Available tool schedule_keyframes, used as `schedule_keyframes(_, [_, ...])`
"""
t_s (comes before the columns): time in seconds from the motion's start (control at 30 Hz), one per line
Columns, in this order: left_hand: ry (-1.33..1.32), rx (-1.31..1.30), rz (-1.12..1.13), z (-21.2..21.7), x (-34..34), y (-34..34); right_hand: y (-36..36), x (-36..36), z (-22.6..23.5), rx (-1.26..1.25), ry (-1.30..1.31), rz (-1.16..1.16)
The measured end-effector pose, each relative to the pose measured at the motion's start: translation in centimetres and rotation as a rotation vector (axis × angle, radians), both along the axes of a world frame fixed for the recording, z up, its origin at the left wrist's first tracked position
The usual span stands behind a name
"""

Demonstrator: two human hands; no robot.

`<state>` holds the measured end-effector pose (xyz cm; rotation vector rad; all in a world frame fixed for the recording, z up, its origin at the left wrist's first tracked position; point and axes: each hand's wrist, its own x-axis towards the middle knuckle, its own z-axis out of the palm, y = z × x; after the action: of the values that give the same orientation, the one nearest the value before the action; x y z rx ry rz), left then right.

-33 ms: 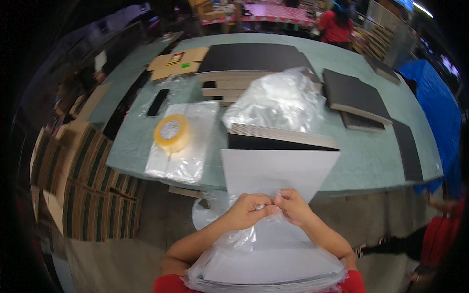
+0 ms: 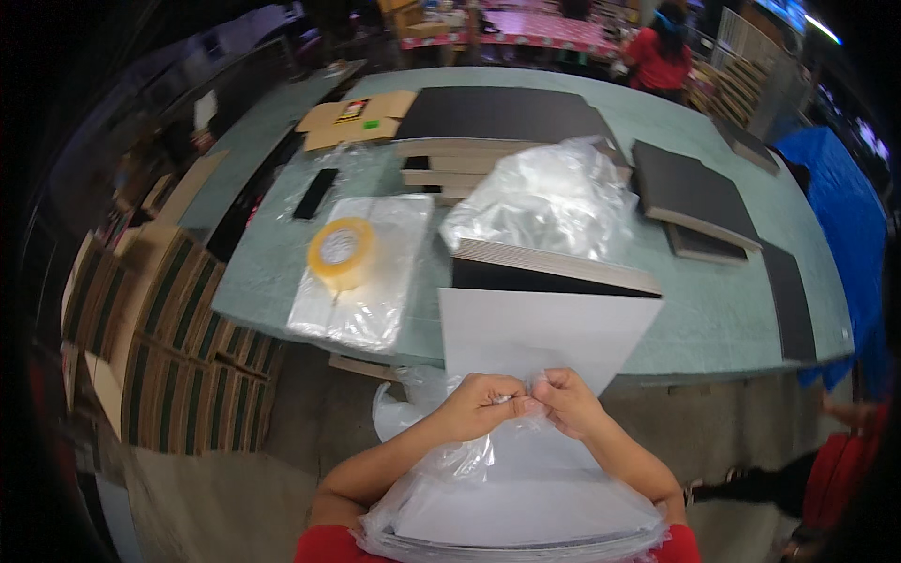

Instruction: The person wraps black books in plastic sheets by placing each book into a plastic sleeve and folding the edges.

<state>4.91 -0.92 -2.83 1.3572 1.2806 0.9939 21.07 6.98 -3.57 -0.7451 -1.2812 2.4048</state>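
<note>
Both hands are right in the middle of it, thumbs facing each other and nearly touching. The left hand (image 2: 481,406) has its fingers curled tight, pinching a gathered bit of clear plastic bag (image 2: 469,457); the right hand (image 2: 571,405) meets it with fingers closed on the same film. That bag spreads below them, close to the person's body, wrapped around a white-faced stack (image 2: 530,502) with its thick edge toward the lower rim. Just past the hands, a white panel (image 2: 544,324) reaches up over the near edge of the tabletop (image 2: 267,281); whether it joins the white surface in the bag is hidden behind the hands. Beyond it sits a thick pale-edged block (image 2: 563,266) with a dark face, and right behind that a crumpled heap of clear plastic (image 2: 549,202), bright with glare. Over to the left, a yellowish tape roll (image 2: 340,253) rests on flat clear bags (image 2: 361,324), a dark phone-like slab (image 2: 314,193) lying beyond. Farther back, black boards (image 2: 507,114) are piled up, more dark boards (image 2: 694,188) off to the right, and across the room stands a person in red (image 2: 657,61).
</note>
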Motion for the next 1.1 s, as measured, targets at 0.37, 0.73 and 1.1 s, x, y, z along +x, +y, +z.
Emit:
schedule_keyframes(0.37, [0.407, 0.173, 0.682, 2.2, -9.0, -5.7, 0.2, 0.7, -2.0, 0.467, -0.218, 0.119])
schedule_keyframes(0.73, [0.286, 0.254, 0.055, 2.5, -0.8, -3.1, -0.2, 0.8, 0.0, 0.425, 0.044, -0.148])
schedule_keyframes(1.1, [-0.242, -0.016, -0.092, 4.3, -5.6, -3.0, 0.9, 3.2, 4.7, 0.317, 0.266, 0.384])
